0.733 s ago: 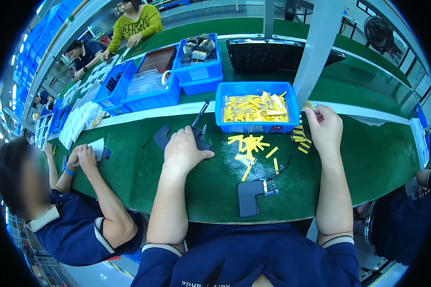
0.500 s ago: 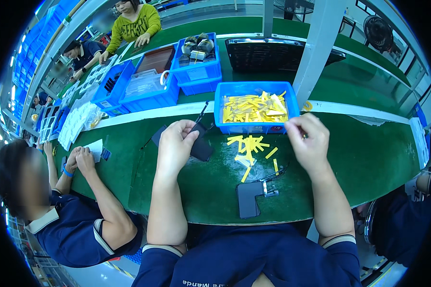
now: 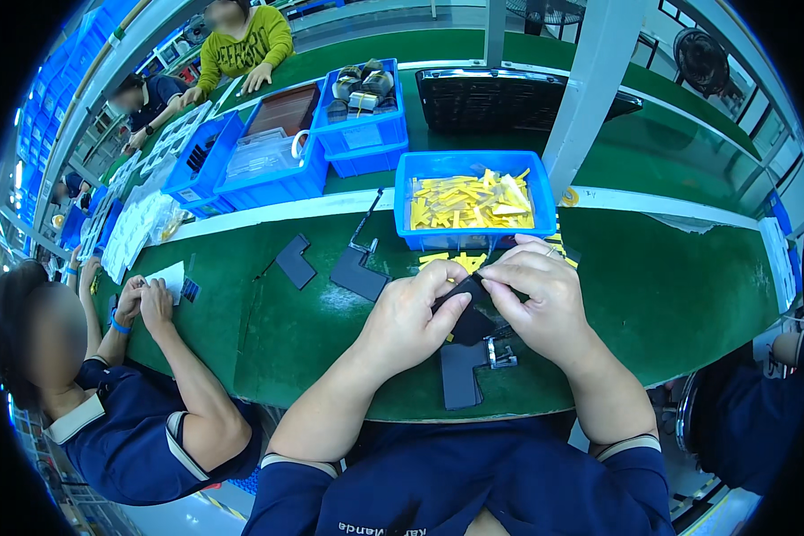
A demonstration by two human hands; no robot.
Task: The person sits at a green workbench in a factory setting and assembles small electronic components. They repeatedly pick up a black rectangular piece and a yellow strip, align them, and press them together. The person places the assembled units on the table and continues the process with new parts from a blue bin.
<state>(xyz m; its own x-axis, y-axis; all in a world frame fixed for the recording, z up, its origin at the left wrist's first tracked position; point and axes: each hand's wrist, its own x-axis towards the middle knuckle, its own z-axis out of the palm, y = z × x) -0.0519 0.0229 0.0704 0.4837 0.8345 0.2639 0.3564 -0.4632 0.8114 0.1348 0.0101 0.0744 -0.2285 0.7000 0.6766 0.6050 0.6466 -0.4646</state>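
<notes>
Between my two hands is a black L-shaped flat part [image 3: 466,327], tilted above the table. My left hand [image 3: 411,314] is closed on its left edge, thumb on top. The fingers of my right hand [image 3: 538,290] pinch at its upper end; whether a yellow strip is also between them is hidden. Below lies a stack of similar dark parts [image 3: 459,375] with metallic connector ends. To the left rest another L-shaped part with a thin cable [image 3: 359,275] and a smaller-looking one [image 3: 297,262]. Loose yellow strips [image 3: 463,261] lie beyond my hands, partly covered by them.
A blue bin [image 3: 464,239] of yellow strips stands just beyond my hands, beside a white post [image 3: 590,98]. Further left are blue bins [image 3: 272,186] of parts. A co-worker [image 3: 143,393] sits at my left, hands on the same green table [image 3: 670,295]. Two more people work opposite.
My left hand has come right and nearer, leaving the parts on the left, and now holds a black L-shaped part. My right hand has moved left to meet it.
</notes>
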